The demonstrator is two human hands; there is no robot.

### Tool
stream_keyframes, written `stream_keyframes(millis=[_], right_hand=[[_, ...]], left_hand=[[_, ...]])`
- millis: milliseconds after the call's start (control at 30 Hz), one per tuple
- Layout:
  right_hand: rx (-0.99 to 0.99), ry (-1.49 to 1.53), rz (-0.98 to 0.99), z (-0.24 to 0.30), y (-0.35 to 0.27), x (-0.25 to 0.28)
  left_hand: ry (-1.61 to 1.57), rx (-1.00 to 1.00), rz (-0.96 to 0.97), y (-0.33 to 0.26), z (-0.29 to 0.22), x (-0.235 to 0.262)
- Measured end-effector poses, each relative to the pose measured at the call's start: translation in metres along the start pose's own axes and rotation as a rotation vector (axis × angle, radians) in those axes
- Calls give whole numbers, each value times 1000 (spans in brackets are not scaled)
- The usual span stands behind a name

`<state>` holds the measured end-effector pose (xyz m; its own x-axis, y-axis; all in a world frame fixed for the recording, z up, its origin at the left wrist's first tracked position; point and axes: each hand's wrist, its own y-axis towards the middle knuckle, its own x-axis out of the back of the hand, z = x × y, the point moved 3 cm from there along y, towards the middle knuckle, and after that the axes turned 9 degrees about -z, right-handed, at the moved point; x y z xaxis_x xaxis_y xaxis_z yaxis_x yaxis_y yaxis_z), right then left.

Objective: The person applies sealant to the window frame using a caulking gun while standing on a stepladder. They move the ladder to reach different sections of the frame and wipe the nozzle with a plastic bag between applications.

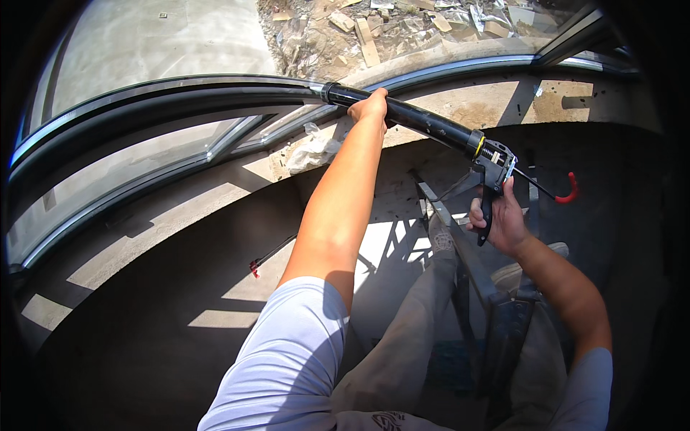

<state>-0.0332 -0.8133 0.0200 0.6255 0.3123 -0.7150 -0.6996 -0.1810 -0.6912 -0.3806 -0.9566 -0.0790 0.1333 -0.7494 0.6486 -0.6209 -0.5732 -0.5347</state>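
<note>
A black caulking gun stretches across the upper middle, its front end up and left against the dark window frame. My left hand is closed around the barrel near that front end. At the back end, my right hand wraps round the handle, fingers by the trigger. A rod with a red hooked end sticks out behind the gun. The nozzle tip is too hard to make out against the frame.
Crumpled clear plastic lies on the concrete sill. Below me stands a metal ladder or stand, between my legs. Another red-tipped rod shows at lower left. Rubble lies beyond the glass.
</note>
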Motion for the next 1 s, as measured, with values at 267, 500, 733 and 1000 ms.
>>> stream_keyframes(millis=[267,500,733,1000], right_hand=[[-68,38,-44,-2,-13,-29],[-95,-10,-26,-3,-23,-56],[-91,-140,41,17,-27,-77],[71,-479,-75,25,-26,-116]], left_hand=[[86,23,-15,11,3,-2],[113,96,68,22,0,1],[-93,107,285,4,-19,11],[-246,201,508,-13,-27,37]])
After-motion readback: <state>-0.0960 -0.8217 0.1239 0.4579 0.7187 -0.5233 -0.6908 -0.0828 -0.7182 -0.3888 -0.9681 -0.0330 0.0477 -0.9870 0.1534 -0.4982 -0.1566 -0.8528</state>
